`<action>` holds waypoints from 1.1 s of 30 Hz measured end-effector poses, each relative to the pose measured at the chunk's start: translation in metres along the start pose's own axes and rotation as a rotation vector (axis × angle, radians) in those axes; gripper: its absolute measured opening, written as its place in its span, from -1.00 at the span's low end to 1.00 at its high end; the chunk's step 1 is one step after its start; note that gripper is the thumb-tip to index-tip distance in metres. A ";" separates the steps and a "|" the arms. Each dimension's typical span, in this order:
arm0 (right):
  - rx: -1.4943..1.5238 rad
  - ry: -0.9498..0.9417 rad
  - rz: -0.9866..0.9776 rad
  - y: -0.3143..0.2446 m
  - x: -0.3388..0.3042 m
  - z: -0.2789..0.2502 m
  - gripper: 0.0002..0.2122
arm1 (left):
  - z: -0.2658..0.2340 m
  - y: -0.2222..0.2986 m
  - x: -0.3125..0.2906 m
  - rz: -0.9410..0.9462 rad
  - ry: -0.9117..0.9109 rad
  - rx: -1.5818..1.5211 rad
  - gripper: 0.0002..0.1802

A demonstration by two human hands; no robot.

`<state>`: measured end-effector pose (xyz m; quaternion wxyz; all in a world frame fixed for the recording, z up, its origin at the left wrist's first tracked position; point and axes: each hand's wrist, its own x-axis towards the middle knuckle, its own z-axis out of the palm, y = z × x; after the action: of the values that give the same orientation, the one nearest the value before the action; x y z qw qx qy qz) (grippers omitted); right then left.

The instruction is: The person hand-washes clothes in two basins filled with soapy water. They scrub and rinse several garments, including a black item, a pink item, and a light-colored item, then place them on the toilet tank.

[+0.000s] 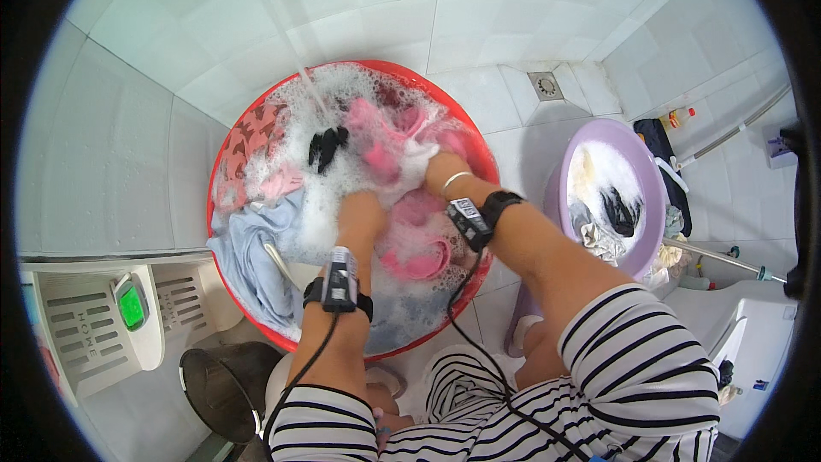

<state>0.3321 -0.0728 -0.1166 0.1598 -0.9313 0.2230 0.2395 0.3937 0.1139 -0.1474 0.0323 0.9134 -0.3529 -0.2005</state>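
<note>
A large red basin [485, 141] of foamy water and soaking clothes stands in front of me. My left hand [363, 212] reaches into the suds near its middle, the fingers hidden under foam. Further right, my right hand [444, 173] is at a white patch, either cloth or thick foam, and its fingers are also covered. Around both hands float pink garments [416, 258]. A small black cloth [327, 148] lies beyond my left hand. Along the basin's left side are a light blue garment [261, 244] and a patterned salmon-pink cloth [251, 150].
A purple tub [654, 197] with suds and laundry stands at the right. Behind it lie a dark item and a bottle [680, 117]. A floor drain [545, 85] is near the wall. At left are a cream rack [94, 325] holding a green item and a dark bucket [221, 385].
</note>
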 end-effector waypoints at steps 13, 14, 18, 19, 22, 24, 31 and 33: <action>0.620 0.774 -0.831 -0.113 -0.126 -0.048 -0.71 | -0.034 -0.003 -0.021 0.084 -0.117 -2.665 -0.67; 0.627 0.811 -0.878 -0.119 -0.129 -0.045 -0.71 | -0.037 0.000 -0.024 0.109 -0.156 -2.674 -0.67; 0.458 0.560 -0.604 -0.104 -0.111 -0.050 -0.72 | -0.057 0.019 -0.048 -0.060 -0.215 -2.418 -0.64; 0.391 0.475 -0.512 -0.083 -0.093 -0.065 -0.72 | -0.064 0.026 -0.054 -0.115 -0.222 -2.332 -0.63; 0.032 0.502 -0.401 -0.019 -0.063 -0.087 -0.72 | -0.097 0.032 -0.064 -0.086 -0.036 -1.735 -0.66; 0.046 0.513 -0.503 0.024 -0.067 -0.076 -0.71 | -0.111 0.021 -0.069 -0.006 0.108 -1.181 -0.73; -0.455 0.224 -0.730 0.033 -0.069 -0.009 -0.46 | -0.048 0.008 -0.069 0.467 0.155 0.258 -0.51; -0.313 0.003 -0.452 0.014 -0.062 0.008 -0.48 | -0.027 0.010 -0.061 0.304 0.058 0.296 -0.46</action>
<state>0.2738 -0.0603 -0.0936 0.0631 -0.9712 -0.0298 0.2278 0.3570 0.1443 -0.0996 -0.0625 0.8499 -0.5109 -0.1131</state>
